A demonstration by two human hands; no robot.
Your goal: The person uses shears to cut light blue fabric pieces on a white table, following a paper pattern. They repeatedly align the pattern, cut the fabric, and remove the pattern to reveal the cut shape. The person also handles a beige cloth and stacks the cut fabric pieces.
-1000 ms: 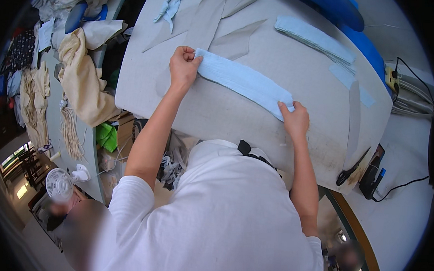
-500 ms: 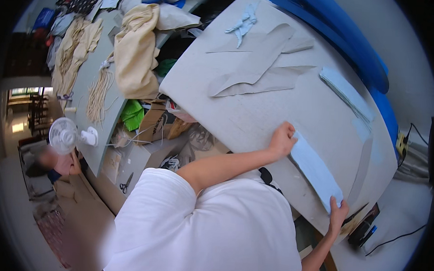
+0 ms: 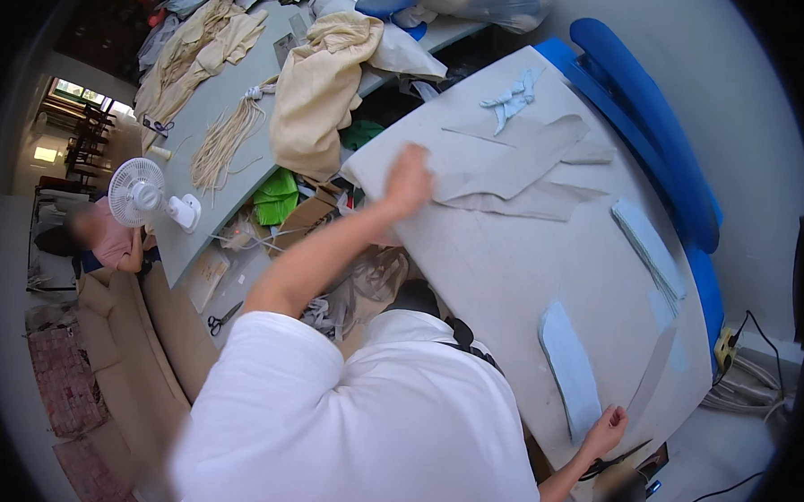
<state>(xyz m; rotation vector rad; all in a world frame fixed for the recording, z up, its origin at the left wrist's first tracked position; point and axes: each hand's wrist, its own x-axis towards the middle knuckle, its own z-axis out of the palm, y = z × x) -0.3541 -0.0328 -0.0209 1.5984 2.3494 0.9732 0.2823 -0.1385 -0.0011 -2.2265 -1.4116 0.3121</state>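
Observation:
My left hand (image 3: 409,181) is over the near left edge of the pale table (image 3: 482,263), beside several grey flat pieces (image 3: 540,172). Motion smears its fingers, so their state is unclear. At the table's lower right, my right hand (image 3: 606,430) has its fingers curled together in a pinch. What they hold, if anything, is hidden. The lower end of a narrow grey strip (image 3: 652,380) meets its fingertips. Just left of that hand, a long light blue cloth piece (image 3: 567,370) lies flat, rounded at its far end.
A light blue cloth stack (image 3: 646,254) lies near the right edge, and a crumpled blue cloth (image 3: 514,99) at the far end. Blue plastic (image 3: 645,136) borders the table. Leftward are a cream cloth bundle (image 3: 319,99), a white fan (image 3: 137,193), scissors (image 3: 224,319) and a seated person (image 3: 120,239).
My left hand has left the blue cloth piece and swung left and farther away. My right hand has moved off its lower end toward the grey strip. The whole view has shifted.

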